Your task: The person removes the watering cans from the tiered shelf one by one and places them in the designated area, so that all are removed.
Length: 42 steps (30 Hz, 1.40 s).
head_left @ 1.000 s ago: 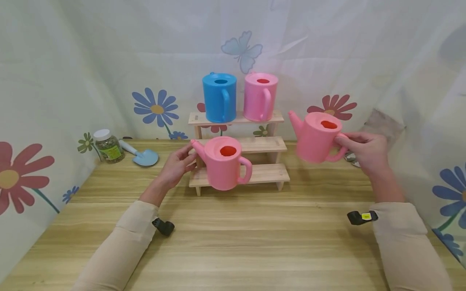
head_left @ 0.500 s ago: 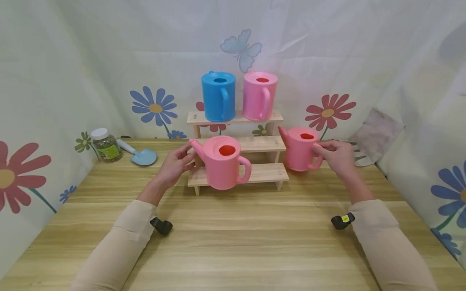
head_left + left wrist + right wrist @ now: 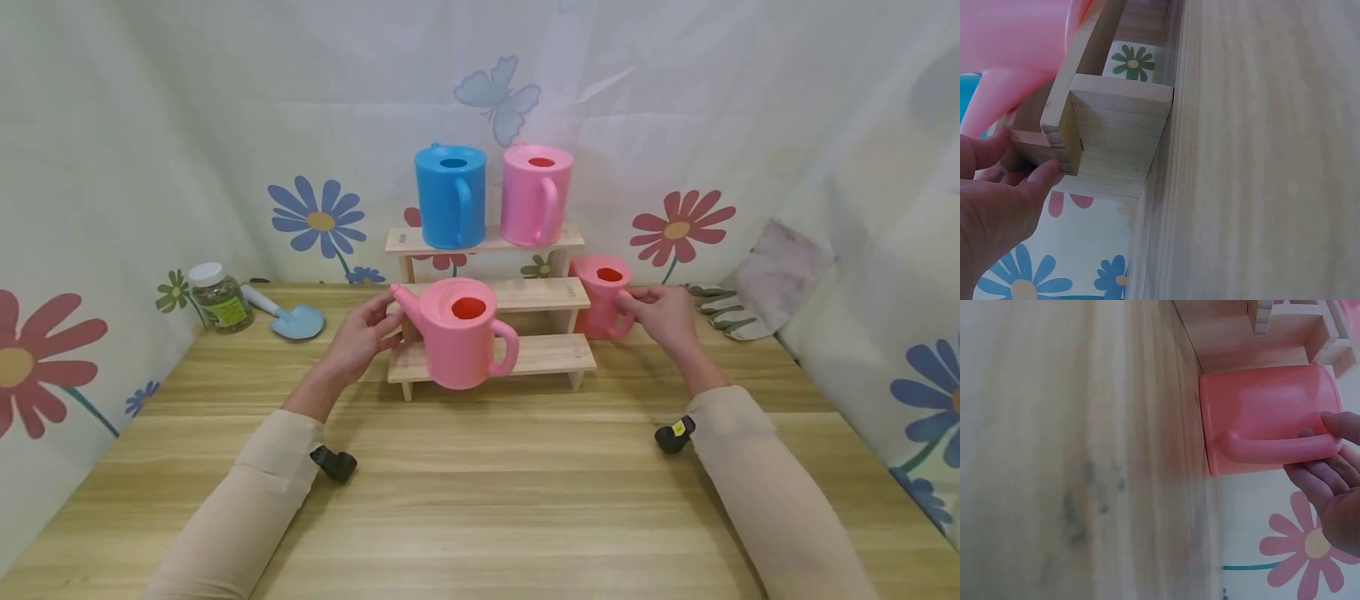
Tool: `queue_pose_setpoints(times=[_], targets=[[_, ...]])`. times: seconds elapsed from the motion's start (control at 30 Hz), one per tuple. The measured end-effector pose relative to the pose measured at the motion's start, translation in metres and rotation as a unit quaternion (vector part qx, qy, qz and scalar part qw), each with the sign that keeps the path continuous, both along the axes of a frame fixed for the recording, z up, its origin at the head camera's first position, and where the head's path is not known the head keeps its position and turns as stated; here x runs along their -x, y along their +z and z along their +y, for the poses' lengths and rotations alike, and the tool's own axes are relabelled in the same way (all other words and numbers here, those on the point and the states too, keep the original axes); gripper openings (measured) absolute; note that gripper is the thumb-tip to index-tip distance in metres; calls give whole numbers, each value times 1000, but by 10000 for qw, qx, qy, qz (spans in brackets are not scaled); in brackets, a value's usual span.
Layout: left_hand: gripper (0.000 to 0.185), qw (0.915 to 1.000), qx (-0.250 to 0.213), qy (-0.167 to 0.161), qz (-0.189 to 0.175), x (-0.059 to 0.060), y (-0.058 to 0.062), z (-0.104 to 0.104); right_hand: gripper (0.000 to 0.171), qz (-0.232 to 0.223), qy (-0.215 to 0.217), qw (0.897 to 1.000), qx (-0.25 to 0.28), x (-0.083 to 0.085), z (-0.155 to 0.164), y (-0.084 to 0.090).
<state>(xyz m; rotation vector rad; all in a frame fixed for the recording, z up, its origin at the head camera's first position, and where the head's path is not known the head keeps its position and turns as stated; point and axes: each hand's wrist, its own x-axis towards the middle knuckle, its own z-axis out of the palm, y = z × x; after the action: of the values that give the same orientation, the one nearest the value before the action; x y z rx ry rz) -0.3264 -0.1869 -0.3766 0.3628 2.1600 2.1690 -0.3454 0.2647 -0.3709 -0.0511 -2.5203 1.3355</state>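
My left hand (image 3: 362, 337) is at the left end of a three-step wooden stand (image 3: 555, 357), its thumb and fingers around the middle step's end. Close to those fingertips is the spout of a coral-pink watering can (image 3: 457, 346) on the lowest step. My right hand (image 3: 663, 315) grips the handle of a second coral-pink watering can (image 3: 1266, 409), which stands upright on the table against the stand's right side; the stand hides its spout. A blue watering can (image 3: 450, 204) and a lighter pink watering can (image 3: 534, 204) share the top step, handles toward me.
At the left back stand a white-lidded jar (image 3: 220, 300) and a light-blue hand trowel (image 3: 296, 321). Gardening gloves (image 3: 731, 312) lie at the right back, partly against the curtain. Behind the wooden table (image 3: 487, 492) hangs a flower-printed curtain (image 3: 337, 83).
My right hand has carried its coral-pink watering can leftward, back and down to the table beside the stand. The left hand and the other cans have stayed put.
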Motion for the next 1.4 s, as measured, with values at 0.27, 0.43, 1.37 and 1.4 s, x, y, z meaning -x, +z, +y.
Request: queue_pose_setpoints(times=[0.27,0.43,1.37,1.4], targets=[[51,10000,-43,-26,10,1,-4,-3,43,-153,143,9996,-170,17,-15,3],[53,9999,-3,-104,38,-1,-4,-3,39,-121,84,9998,-112,20,-21,4],[52,9997,-50,-190,135,2,-2,-3,57,1236,136,9922,1,-35,-36,55],[53,9997,-52,-204,136,1,-2,-3,54,1347,272,9905,75,-41,-42,60]])
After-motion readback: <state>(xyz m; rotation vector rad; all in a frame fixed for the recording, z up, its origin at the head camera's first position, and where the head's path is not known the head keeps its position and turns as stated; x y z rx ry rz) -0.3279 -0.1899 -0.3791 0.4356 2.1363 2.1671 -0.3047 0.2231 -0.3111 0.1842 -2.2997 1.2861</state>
